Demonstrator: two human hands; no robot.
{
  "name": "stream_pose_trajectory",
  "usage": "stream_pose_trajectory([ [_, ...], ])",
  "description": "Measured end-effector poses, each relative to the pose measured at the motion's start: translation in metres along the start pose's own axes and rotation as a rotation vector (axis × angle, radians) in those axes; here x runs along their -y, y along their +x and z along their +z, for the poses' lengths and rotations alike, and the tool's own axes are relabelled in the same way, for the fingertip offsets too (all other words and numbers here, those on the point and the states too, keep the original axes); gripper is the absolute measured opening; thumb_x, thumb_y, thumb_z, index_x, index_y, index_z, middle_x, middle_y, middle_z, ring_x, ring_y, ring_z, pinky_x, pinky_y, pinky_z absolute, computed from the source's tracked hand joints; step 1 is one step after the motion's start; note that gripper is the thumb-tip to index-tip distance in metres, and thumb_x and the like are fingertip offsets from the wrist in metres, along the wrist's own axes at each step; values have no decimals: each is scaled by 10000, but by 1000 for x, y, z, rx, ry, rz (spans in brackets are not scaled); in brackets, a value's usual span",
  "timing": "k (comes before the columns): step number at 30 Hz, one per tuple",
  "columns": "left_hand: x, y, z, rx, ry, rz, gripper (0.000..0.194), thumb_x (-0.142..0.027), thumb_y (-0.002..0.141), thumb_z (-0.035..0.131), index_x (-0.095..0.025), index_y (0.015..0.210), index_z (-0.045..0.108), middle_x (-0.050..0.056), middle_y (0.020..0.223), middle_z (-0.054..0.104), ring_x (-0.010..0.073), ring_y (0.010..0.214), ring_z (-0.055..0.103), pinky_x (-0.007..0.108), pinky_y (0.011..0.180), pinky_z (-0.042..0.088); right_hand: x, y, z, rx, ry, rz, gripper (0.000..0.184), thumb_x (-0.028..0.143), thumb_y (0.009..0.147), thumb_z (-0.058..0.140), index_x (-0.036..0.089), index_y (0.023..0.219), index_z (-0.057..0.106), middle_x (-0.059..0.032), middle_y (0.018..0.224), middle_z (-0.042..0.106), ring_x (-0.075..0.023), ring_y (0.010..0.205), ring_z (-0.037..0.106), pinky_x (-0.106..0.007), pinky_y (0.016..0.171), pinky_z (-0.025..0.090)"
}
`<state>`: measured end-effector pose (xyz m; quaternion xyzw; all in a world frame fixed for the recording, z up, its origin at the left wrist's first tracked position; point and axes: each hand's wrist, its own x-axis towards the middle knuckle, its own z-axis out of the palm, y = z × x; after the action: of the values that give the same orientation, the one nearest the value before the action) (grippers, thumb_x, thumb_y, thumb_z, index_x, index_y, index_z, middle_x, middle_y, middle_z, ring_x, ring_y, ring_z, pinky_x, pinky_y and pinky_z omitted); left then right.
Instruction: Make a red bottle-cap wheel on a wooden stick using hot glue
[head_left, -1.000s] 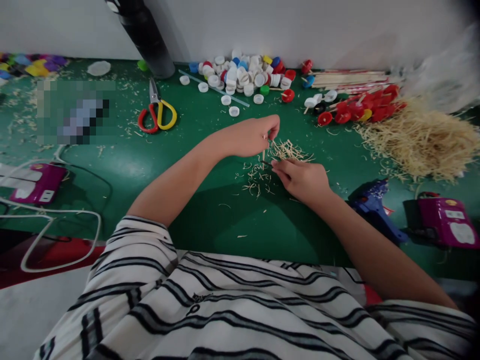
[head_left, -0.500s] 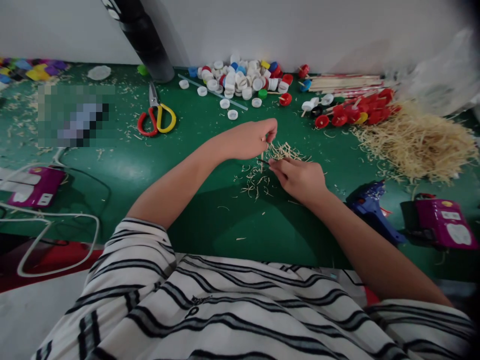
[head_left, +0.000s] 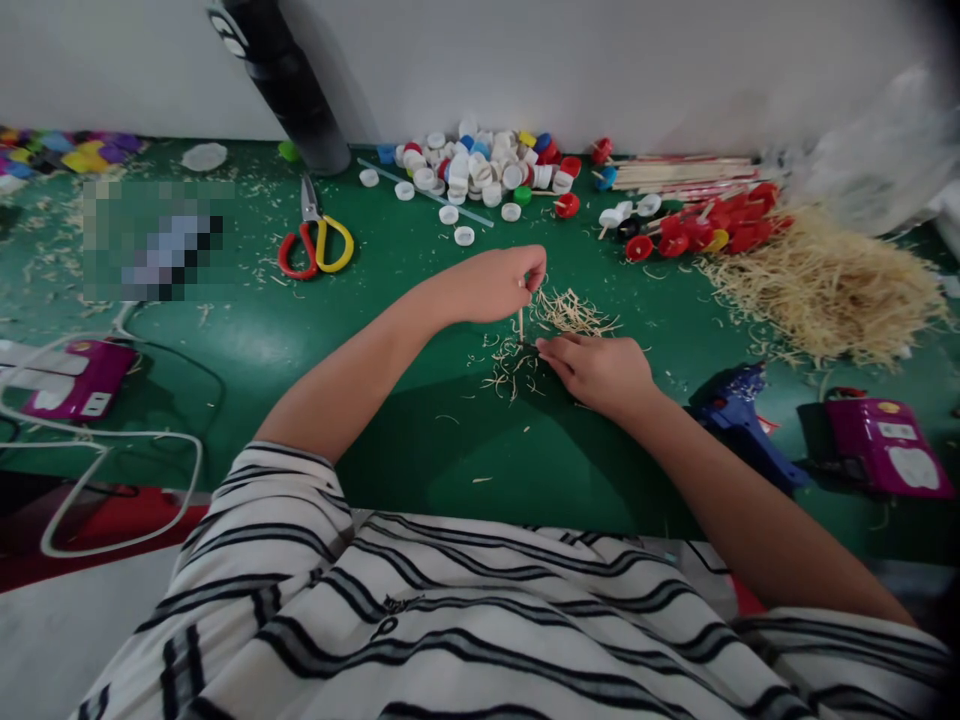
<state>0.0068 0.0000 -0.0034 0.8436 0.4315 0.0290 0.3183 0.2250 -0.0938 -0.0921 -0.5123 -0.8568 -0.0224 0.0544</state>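
Observation:
My left hand (head_left: 504, 283) is closed in a pinch around the top of a thin wooden stick (head_left: 521, 324), which points down toward the green table. Close by on the right, my right hand (head_left: 596, 368) grips a small dark blade (head_left: 529, 350), its handle mostly hidden by the fingers. The blade's tip lies at the lower end of the stick. Fine wood shavings (head_left: 513, 372) are scattered below the stick, and a denser heap of shavings (head_left: 574, 312) lies just behind my right hand.
Bottle caps (head_left: 480, 165) are piled at the back beside a dark bottle (head_left: 300, 95). Scissors (head_left: 315, 240) lie to the left. On the right are red caps on sticks (head_left: 709, 225), a large shavings pile (head_left: 840, 285), a blue glue gun (head_left: 739, 420) and a purple box (head_left: 889, 445).
My right hand with the blade has moved slightly down along the stick, baring more of it. My left hand keeps its pinch and has shifted only a little.

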Motion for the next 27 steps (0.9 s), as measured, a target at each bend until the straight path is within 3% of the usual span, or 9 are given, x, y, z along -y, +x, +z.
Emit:
stream_pose_trajectory([
  [4,-4,-1,0,-13,0,-10,167,-158,860,553,-209,1018,550,72,942,619,170,736,519,345,689,336,-1,-3,-2,11,-8,7,399,423,1093,443,277,1241,784,-39,1078,838,-176,759,702,-325,570,159],
  [11,-8,-3,1,-27,8,-9,184,-157,854,530,-211,1028,556,79,947,620,181,749,523,363,689,338,3,9,-7,-126,12,50,423,441,1105,421,270,1189,799,-36,1027,835,-168,745,684,-322,575,204],
  [20,-7,2,6,-40,-3,-32,166,-199,882,542,-215,1047,550,65,906,624,162,698,518,355,668,342,2,4,-3,-6,-30,-31,435,422,1107,408,291,1261,793,-37,1065,832,-159,688,637,-329,567,145],
  [27,-8,0,5,-12,-26,-41,172,-226,938,506,-218,1104,548,66,888,604,188,751,543,358,684,356,-1,11,-4,-137,-26,-3,449,434,1115,404,243,1184,804,-53,872,800,-155,695,633,-323,568,182],
])
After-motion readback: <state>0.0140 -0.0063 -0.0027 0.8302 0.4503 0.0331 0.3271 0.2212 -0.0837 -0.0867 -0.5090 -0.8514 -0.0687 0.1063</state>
